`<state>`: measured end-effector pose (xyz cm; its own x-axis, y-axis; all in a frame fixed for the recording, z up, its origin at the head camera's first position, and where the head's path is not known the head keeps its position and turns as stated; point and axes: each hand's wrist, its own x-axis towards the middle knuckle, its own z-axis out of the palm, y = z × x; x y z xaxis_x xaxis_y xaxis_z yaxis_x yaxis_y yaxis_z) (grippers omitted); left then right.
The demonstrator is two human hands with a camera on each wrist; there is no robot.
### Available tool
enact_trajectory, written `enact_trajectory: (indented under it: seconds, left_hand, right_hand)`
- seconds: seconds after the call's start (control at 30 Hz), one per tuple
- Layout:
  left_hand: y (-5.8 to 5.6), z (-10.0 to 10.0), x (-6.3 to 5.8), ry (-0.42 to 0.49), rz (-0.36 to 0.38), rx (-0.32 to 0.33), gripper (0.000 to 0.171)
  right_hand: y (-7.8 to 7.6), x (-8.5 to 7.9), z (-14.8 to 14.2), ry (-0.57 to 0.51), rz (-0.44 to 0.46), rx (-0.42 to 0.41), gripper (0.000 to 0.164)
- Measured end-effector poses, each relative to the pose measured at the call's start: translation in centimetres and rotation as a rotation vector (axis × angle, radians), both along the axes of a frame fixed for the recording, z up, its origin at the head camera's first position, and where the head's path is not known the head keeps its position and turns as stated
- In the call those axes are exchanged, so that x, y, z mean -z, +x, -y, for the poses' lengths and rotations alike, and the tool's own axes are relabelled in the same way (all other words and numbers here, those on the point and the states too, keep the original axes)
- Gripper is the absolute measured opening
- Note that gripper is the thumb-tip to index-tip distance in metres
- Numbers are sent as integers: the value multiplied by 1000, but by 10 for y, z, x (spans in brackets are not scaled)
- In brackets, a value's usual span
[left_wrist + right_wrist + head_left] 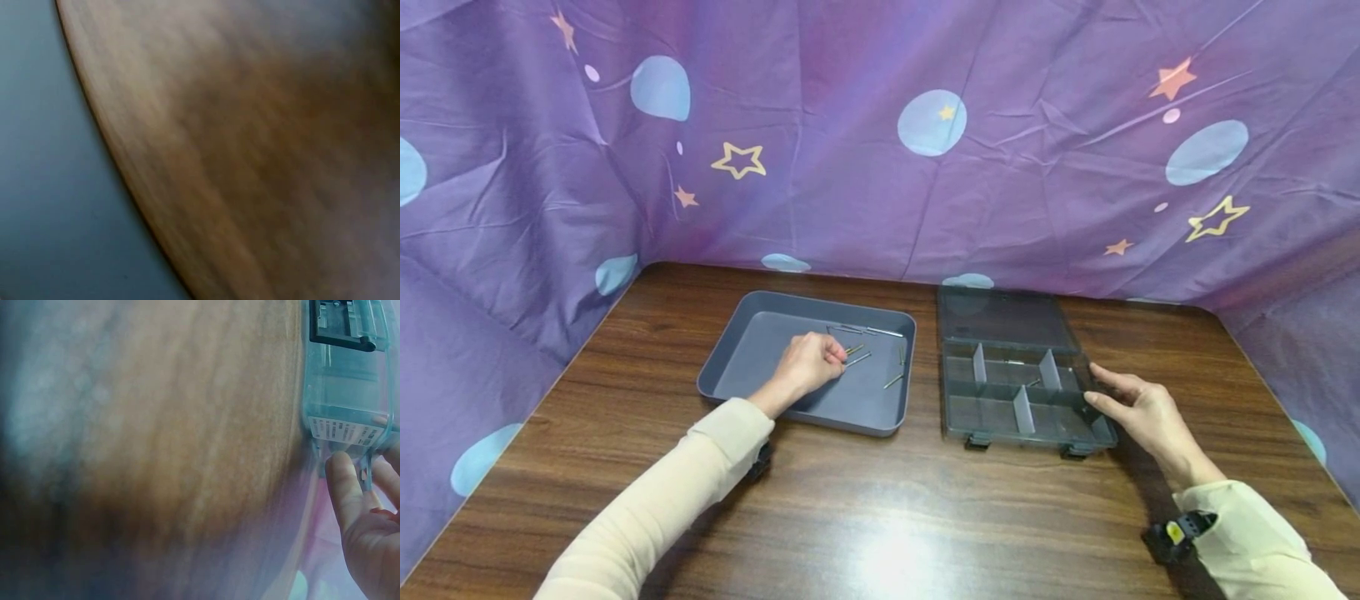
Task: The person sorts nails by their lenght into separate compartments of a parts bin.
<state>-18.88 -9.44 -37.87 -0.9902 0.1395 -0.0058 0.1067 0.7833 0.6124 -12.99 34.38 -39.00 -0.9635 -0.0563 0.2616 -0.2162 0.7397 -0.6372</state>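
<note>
Head view: the left hand (808, 364), left of centre in the frame, reaches into the grey tray (752, 358), its grip drawn narrow, with thumb and fingers pinching one end of a silver screw (861, 358); other metal pieces (892, 382) lie to the right on the tray's floor; right of centre, the clear dark box (958, 408) stands with its lid (1000, 321) folded back, pale dividers (1024, 410) upright inside and a few small pieces (1015, 362) in an upper compartment; the right hand (1150, 417) is at the box's right end, its grip parted, thumb and fingers extended against the edge; the wooden counter (820, 508) carries it all, with a purple cloth (850, 167) behind.

Left wrist view: the blurred counter fills the middle and right; a blue-grey area lies at left; the grip cannot be judged from here.

Right wrist view: at upper right, the box shows a black latch and a white label; just below, the right hand's fingers touch its end.
</note>
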Motion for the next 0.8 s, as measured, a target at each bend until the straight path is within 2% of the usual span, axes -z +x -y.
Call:
enact_trajectory:
  seconds: [0.17, 0.4, 0.6, 0.8]
  left_hand:
    - [1, 0, 0, -28, -15, 12, 12]
    - [0, 0, 1, -43, -58, 63, 17]
    - [1, 0, 3, -50, -68, 101, 16]
    - [2, 1, 4, -48, -72, 109, 16]
  right_hand:
    - [0, 0, 0, -3, 6, -2, 44]
    - [0, 1, -1, -12, 0, -9, 43]
    - [0, 2, -1, -16, -14, -6, 43]
    - [0, 2, -1, -25, -7, -11, 43]
